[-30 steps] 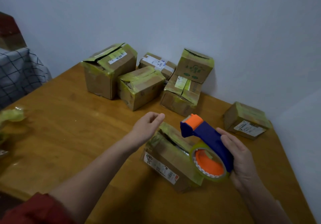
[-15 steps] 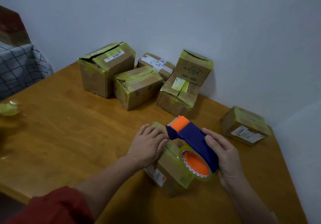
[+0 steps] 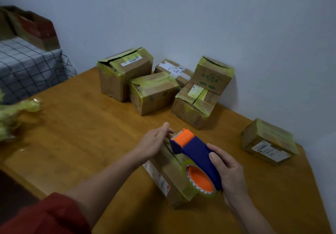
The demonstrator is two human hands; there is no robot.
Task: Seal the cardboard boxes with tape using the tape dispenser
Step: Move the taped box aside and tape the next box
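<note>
Atop the near cardboard box [image 3: 171, 170], the left hand [image 3: 152, 144] rests with relaxed fingers while the right hand [image 3: 229, 175] grips the tape dispenser [image 3: 196, 150].

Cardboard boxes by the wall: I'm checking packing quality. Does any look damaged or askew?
Yes. The tall brown cardboard box at back left has top flaps gaping open; the green-printed cardboard box sits tilted atop another.
</note>
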